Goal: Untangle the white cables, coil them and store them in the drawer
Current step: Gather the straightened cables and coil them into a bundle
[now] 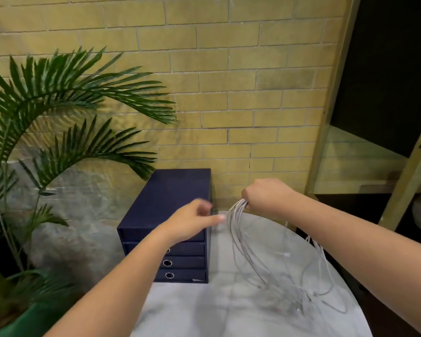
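Table nearest: round, white, grey-veined like marble, smooth.

Left hand: over far left of table, forefinger stretched toward cables, gripping nothing visible; other fingers blurred.

Right hand: fisted round top of cable bundle, raised above far side of table.

Cables: thin, white, round, limp. Long loops hanging from fist, lowest sagging onto table at near right in loose heap. Small plug ends faint among loops.

Drawer unit: far left of table, near brick wall. Dark blue, boxy, matt. Four drawers, all shut; metal ring pulls on lower three, top pull hidden behind left hand.

Plant at left, fronds clear of cables.

Judged risks:
- tightening of tangle in heap from tug on single strand
- slick strands slipping out of fist
- loops near right edge dropping off, snagging
- skid of light unit under one-handed drawer pull
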A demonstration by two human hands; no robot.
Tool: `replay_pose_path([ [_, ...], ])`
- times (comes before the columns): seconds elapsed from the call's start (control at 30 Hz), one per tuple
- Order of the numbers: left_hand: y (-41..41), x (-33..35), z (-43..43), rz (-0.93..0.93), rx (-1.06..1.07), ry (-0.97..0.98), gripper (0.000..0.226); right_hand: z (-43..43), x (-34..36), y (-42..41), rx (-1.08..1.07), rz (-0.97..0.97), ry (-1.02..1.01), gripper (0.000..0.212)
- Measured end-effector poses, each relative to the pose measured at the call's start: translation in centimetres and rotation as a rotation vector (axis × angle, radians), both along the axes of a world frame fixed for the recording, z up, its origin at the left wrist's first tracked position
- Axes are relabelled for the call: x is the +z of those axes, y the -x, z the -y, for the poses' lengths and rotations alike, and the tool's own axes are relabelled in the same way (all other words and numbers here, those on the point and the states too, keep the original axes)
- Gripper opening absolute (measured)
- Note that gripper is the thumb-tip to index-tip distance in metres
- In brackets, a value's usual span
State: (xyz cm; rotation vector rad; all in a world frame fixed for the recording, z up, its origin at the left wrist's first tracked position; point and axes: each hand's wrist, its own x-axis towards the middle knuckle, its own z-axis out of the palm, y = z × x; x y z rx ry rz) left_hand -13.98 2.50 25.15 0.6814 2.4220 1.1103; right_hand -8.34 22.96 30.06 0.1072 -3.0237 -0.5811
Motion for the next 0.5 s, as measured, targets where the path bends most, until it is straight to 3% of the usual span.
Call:
replay_pose_path([
  [0.1, -1.7, 3.4, -4.6, -0.051, -0.163, -0.075, 0.074, 0.7, 1.1, 0.0, 0.025, 0.010, 0.014, 0.019],
  [0.23, -1.6, 4.9, -6.8, -0.059, -0.191, -0.007, 0.026, 0.2, 3.1, -1.1, 0.012, -0.001, 0.080, 0.020],
  [0.33, -2.1, 6.2, -7.4, -0.011, -0.216, -0.053, 0.020, -0.7, 3.7, -1.7, 0.006, -0.030, 0.096, 0.024],
  [0.5, -1.9, 8.6, -7.2, -0.456, -0.174, 0.161, 0.037, -1.3, 3.9, -1.6, 0.054, -0.136, 0.153, 0.020],
])
